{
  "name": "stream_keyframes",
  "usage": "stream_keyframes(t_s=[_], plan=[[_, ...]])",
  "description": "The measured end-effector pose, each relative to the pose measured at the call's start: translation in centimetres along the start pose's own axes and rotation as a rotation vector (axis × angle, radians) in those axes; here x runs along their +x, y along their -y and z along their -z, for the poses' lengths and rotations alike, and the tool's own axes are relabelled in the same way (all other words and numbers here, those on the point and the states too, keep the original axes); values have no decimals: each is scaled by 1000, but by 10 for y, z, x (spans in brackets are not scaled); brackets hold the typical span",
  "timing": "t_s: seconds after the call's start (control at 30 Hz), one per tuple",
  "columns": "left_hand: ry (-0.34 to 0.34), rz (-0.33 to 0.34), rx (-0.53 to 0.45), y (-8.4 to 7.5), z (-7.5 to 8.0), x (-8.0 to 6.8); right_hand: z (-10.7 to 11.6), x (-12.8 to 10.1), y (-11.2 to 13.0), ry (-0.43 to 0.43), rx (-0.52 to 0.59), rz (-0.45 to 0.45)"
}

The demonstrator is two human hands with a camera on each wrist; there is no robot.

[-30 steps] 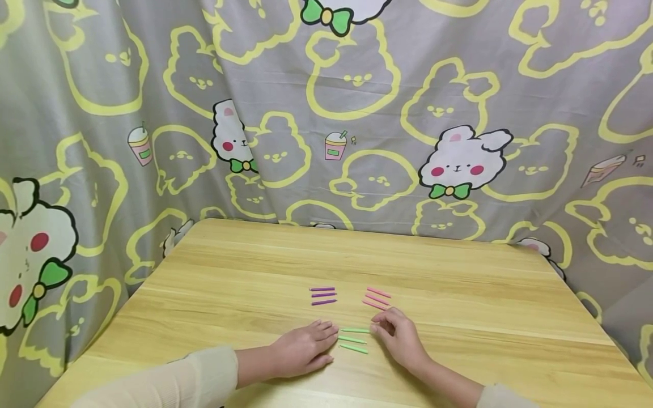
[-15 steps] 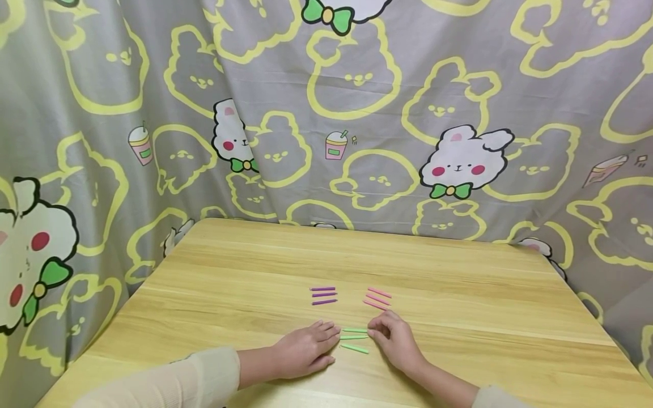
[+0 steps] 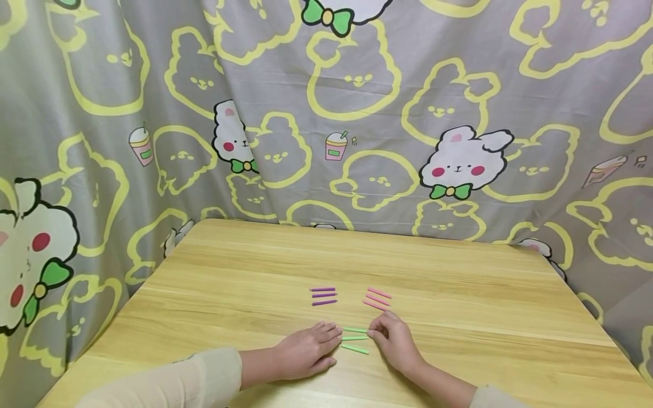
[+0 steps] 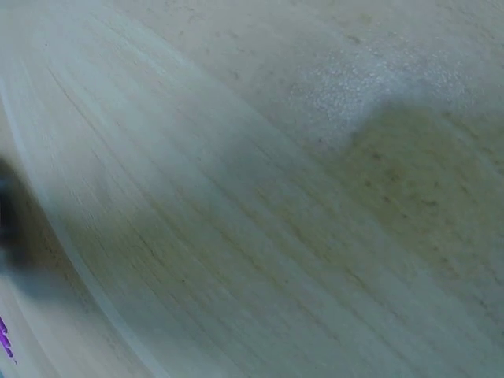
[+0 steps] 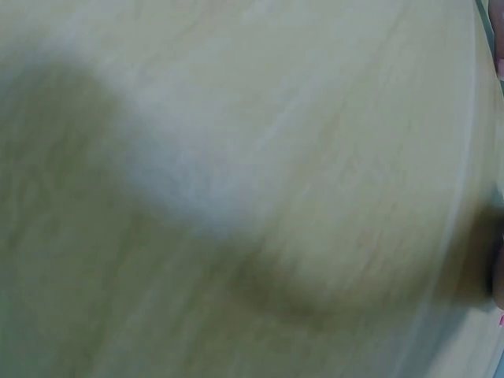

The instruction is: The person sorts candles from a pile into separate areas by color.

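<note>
Three thin green sticks [image 3: 355, 338], like small candles, lie one below another on the wooden table between my hands in the head view. My left hand [image 3: 308, 351] rests palm down on the wood, its fingers extended and their tips at the left ends of the sticks. At the right ends, my right hand [image 3: 395, 340] has its thumb and fingers bent together, pinching the tip of the upper green stick [image 3: 355, 330]. The lowest green stick [image 3: 354, 349] slants down to the right. Both wrist views show mostly blurred tabletop.
Beyond my hands lie three purple sticks [image 3: 324, 295] in a group on the left and three pink sticks [image 3: 377, 298] on the right, just past the right fingers. A patterned grey curtain [image 3: 285, 136] hangs behind the wooden table [image 3: 229, 272].
The middle green stick has turned from a slant to nearly level. My right hand has shifted slightly left and my left hand slightly right, against the stick ends.
</note>
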State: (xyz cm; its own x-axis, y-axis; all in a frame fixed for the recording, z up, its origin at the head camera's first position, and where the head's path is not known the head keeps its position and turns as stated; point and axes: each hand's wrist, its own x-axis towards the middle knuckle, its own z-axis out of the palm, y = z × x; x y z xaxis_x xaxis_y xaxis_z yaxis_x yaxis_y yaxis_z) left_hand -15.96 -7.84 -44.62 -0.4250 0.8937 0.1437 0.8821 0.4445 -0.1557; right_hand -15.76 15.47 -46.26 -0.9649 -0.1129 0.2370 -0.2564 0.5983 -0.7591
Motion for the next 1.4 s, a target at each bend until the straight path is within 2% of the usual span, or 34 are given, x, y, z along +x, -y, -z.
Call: stream_keyframes(t_s=[0.2, 0.53, 0.7, 0.83, 1.07, 1.23, 1.4], plan=[[-2, 4, -3, 0, 0, 0, -1, -1, -2, -22, -48, 39], [-6, -1, 8, 1, -1, 0, 0, -2, -5, -28, -157, 161], [-1, -2, 7, 1, -2, -1, 0, -1, -6, -22, -170, 166], [-3, -3, 6, 1, -2, -1, -1, 0, -6, -53, -161, 184], [3, 1, 4, 1, -2, 0, -1, 8, -9, -132, -180, 295], [21, 7, -2, 1, 0, 0, -1, 17, -14, -144, -230, 357], [28, 8, -9, 1, 0, 0, -1, 23, -19, -135, -246, 370]])
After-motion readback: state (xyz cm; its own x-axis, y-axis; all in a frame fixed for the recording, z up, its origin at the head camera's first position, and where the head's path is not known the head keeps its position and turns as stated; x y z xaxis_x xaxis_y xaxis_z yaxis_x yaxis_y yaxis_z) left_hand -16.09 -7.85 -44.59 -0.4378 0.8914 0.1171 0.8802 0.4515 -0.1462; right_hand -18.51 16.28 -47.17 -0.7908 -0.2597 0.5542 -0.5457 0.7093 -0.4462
